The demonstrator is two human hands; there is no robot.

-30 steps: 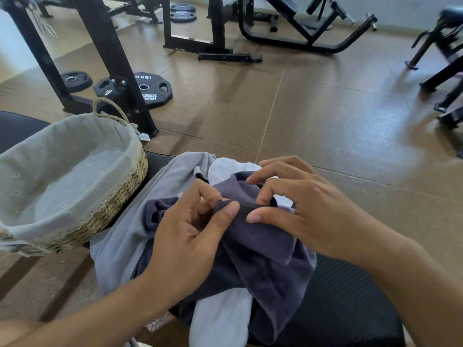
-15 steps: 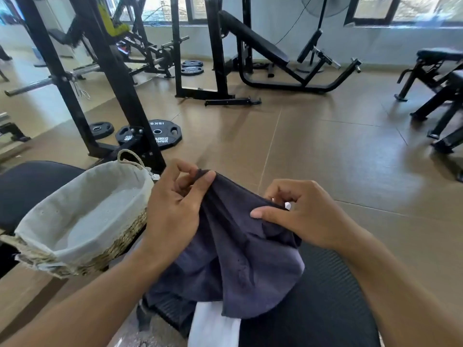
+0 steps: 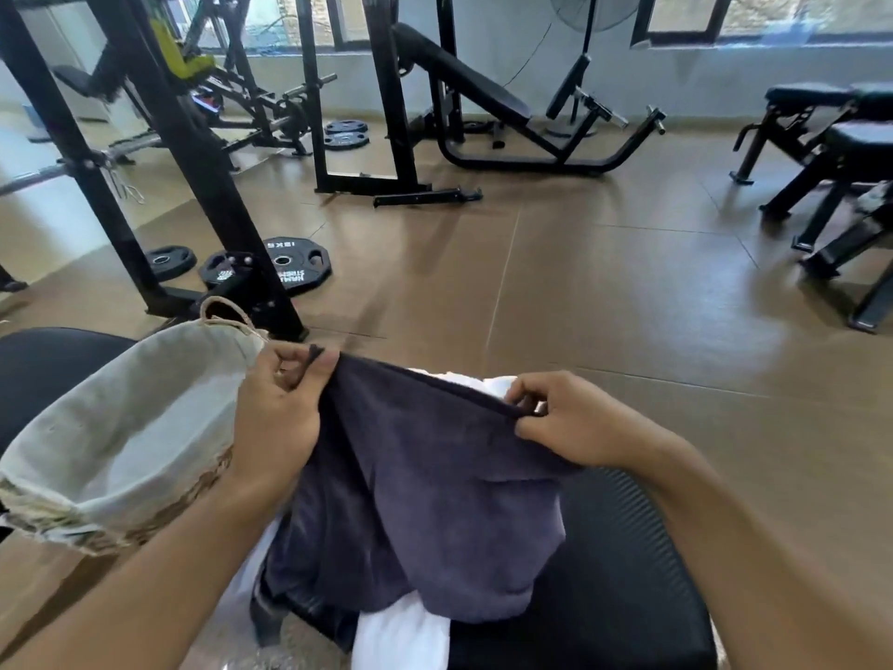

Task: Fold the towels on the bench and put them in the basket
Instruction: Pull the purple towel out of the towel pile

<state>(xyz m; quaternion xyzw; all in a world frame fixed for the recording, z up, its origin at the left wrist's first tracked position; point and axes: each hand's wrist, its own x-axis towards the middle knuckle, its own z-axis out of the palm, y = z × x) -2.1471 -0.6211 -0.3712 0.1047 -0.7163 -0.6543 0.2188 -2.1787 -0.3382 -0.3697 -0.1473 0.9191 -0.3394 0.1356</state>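
Both hands hold the dark purple towel (image 3: pixel 425 486) up over the black padded counter (image 3: pixel 604 582). The left hand (image 3: pixel 275 413) has a pinching grip on its 10 o'clock corner; the right hand (image 3: pixel 575 418) has a pinching grip on the top hem at 2 o'clock. A white towel (image 3: pixel 401 635) lies beneath. The lined wicker basket (image 3: pixel 121 437) sits at 9 o'clock, just beside the left hand.

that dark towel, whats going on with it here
A person is holding the dark towel up by its top edge over the black bench, the left hand pinching one corner and the right hand the other. It is not folded yet. A white towel lies underneath, and the lined basket on the left holds no towels yet.
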